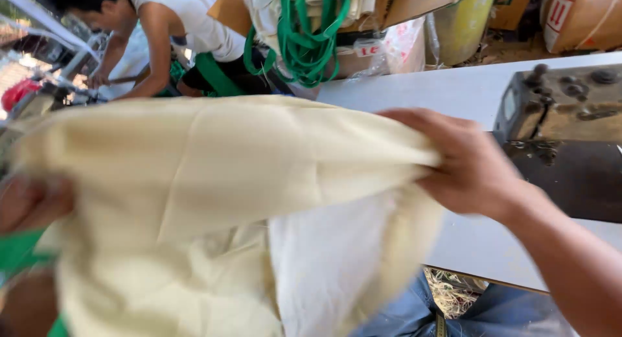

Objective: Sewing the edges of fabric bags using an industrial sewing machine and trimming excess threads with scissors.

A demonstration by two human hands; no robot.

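Across the middle of the frame, a cream cloth (214, 201) hangs stretched between both hands. The right hand (470, 165), centre right, has its grip pinched on the bunched edge. The left hand (32, 204), at the left edge, is blurred, apparently clutching the other end. Behind lies a white surface (453, 91) with a dark machine (564, 136).

A white worktop (453, 94) runs from the upper middle toward the lower right, its near edge showing a thin brown strip. On its right end sits a worn metal machine (564, 136) with dark knobs on top. At its far edge lie clear plastic bags (398, 48) and looped green straps (304, 42).
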